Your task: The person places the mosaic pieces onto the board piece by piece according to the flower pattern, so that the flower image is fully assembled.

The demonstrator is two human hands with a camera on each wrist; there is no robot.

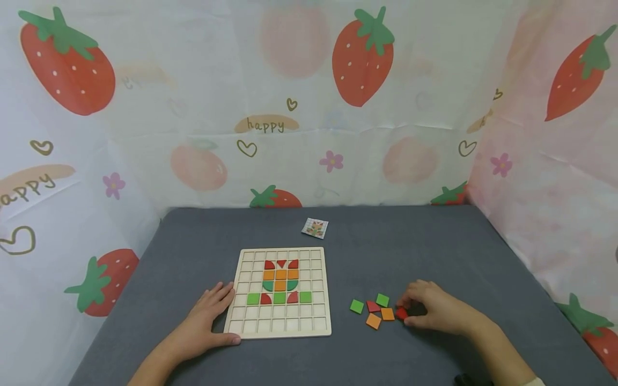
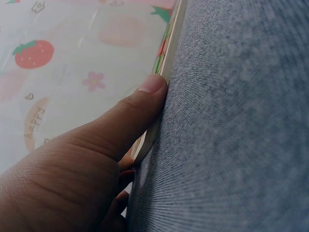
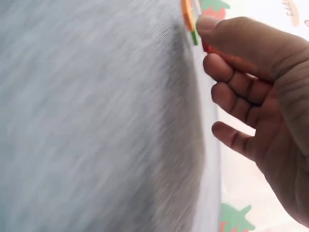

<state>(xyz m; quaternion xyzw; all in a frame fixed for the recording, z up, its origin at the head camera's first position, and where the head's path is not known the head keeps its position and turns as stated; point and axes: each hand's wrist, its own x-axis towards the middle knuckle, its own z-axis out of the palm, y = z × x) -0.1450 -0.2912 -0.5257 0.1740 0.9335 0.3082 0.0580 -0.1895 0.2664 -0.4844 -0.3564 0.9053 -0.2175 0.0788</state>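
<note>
In the head view my left hand lies at the near left corner of a pale wooden grid board. Its thumb rests along the front edge, as the left wrist view also shows, and its fingers touch the left side. Red, orange and green tiles form a flower pattern in the board's cells. To the right, my right hand pinches a red tile between thumb and fingers, low over the table. The thumb partly hides that tile in the right wrist view. Beside it lie loose orange tiles, green tiles and a red tile.
A small printed card with a flower picture lies behind the board on the grey table. Strawberry-patterned cloth stands around the back and sides. A dark object shows at the near edge beside the right forearm.
</note>
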